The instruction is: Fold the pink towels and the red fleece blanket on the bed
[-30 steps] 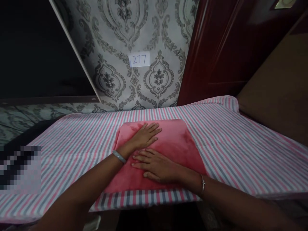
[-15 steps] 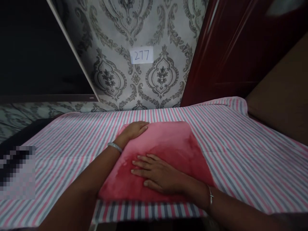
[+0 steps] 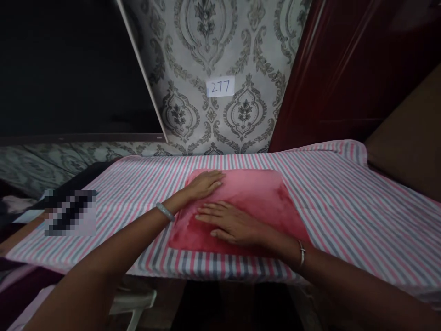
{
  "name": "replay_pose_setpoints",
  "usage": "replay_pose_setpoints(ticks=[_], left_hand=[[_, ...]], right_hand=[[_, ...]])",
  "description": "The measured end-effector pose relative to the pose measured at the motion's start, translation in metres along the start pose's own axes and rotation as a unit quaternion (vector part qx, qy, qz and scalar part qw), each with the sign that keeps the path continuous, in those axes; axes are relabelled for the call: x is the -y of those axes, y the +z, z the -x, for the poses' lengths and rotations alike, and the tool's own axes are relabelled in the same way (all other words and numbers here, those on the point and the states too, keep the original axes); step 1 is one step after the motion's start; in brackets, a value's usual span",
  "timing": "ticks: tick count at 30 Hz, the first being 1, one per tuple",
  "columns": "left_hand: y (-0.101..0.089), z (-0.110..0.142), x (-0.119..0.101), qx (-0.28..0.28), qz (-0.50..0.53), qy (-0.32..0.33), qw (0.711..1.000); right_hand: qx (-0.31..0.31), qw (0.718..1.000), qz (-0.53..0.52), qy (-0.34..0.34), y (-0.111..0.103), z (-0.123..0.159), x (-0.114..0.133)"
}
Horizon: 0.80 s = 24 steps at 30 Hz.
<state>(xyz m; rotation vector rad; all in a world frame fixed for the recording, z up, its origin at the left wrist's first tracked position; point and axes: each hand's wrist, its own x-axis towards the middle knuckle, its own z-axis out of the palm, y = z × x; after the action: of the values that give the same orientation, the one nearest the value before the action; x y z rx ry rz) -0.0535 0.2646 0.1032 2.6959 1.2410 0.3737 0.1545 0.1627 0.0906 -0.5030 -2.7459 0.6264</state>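
A folded pink plush cloth (image 3: 262,197) lies flat on a table covered by a pink, grey and white striped sheet (image 3: 344,202). My left hand (image 3: 206,183) rests palm down on the cloth's far left corner, fingers stretched out together. My right hand (image 3: 230,224) lies flat on the near left part of the cloth, fingers spread and pointing left. Neither hand holds anything. A bangle sits on each wrist.
Behind the table stands a wall with grey damask wallpaper and a paper label reading 277 (image 3: 220,86). A dark red door (image 3: 344,69) is at the right, a dark screen (image 3: 69,69) at the left. A white plastic stool (image 3: 136,301) shows below the table's front edge.
My left hand slid from the cloth's middle back to its far left corner. The right hand stayed flat on the cloth. The view shifted left.
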Motion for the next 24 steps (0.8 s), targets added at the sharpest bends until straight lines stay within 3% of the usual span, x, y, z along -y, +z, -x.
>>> replay_pose_setpoints(ticks=[4, 9, 19, 24], left_hand=[[0.003, 0.02, 0.0, 0.051, -0.016, -0.031, 0.998], [0.022, 0.017, 0.021, 0.045, -0.068, -0.119, 0.99], [0.036, -0.008, 0.094, 0.017, 0.018, -0.162, 0.987], [0.034, -0.011, 0.099, 0.032, 0.0, -0.189, 0.981]], right_hand=[[0.03, 0.998, 0.011, -0.061, 0.013, -0.033, 0.005], [0.022, 0.997, 0.017, -0.071, 0.035, -0.042, -0.003], [0.054, 0.997, 0.008, -0.046, 0.026, -0.042, -0.003], [0.043, 0.997, 0.042, -0.056, 0.026, -0.043, -0.005]])
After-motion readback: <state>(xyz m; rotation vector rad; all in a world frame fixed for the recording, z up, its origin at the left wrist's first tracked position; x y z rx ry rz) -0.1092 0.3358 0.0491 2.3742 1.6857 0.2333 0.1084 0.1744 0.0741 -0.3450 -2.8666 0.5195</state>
